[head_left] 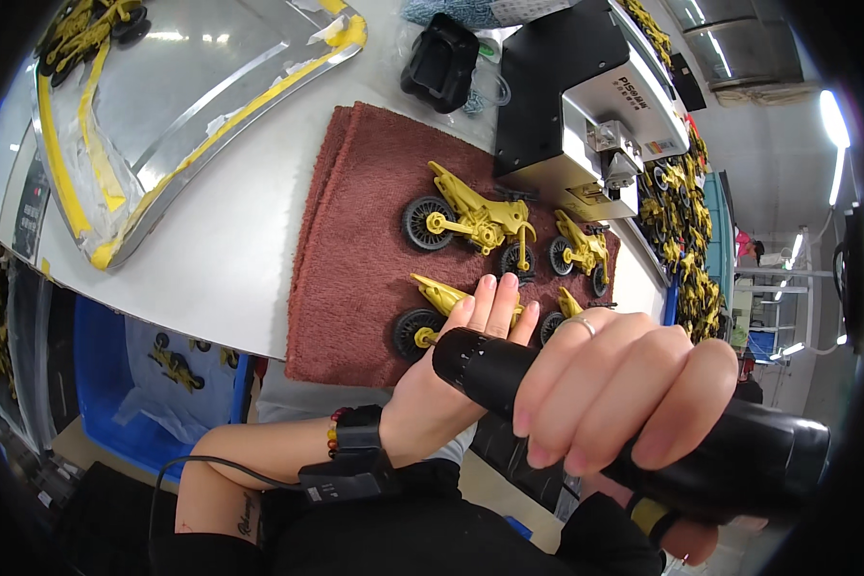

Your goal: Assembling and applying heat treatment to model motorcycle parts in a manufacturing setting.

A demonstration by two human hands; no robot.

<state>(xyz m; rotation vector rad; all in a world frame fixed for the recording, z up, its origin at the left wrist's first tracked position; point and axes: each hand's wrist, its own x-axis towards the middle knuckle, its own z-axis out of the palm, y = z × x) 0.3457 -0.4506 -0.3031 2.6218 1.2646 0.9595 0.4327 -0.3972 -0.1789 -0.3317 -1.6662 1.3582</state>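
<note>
A yellow toy motorcycle (439,294) with black wheels lies on its side on a brown towel (341,288). My left hand (451,370) holds it down, its fingers stretched across the middle of the body; the thumb is hidden. My right hand (624,384) is wrapped round a black electric screwdriver (490,370). The tool's nose points left, its tip at the hub of the rear wheel (415,334). Two more toy motorcycles, one larger in view (475,216) and one farther right (581,252), lie beyond my hands. Another toy motorcycle (568,302) is partly hidden behind my right hand.
A black and silver machine (576,106) stands at the back right, a black tray (440,62) beside it. At the far left lies a clear sheet edged with yellow tape (230,125). Below the table a blue bin (101,384) holds several toy motorcycles; more are heaped at right (682,230).
</note>
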